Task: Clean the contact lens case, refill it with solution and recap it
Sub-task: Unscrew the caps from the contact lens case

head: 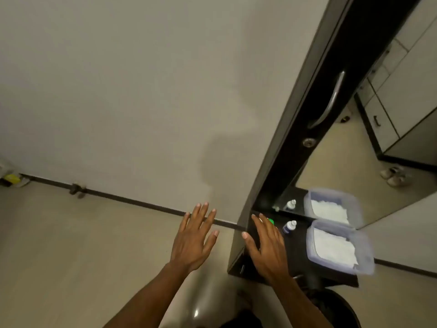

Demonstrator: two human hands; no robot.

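Well, from the head view, both hands are held out flat with fingers spread and nothing in them. The left hand (194, 240) hangs over bare floor, well clear of the furniture. The right hand (266, 245) is over the near end of a dark shelf (331, 273) that runs below a mirror (354, 150).

Just past the right hand's fingertips a bit of green (270, 220) peeks out; I take it for a cap of the contact lens case, though most of it is hidden behind the fingers. Just beside it stands a small solution bottle (289, 227), upright, white cap on. Farther along the shelf sits a clear plastic tub (340, 247) holding something white, maybe tissue or cotton; I can't tell which.

Nothing looks started yet. To begin well, I'd lower the right hand onto the case and pinch it at its body, bring the left across to steady it, then twist the caps off without knocking the bottle so near it.
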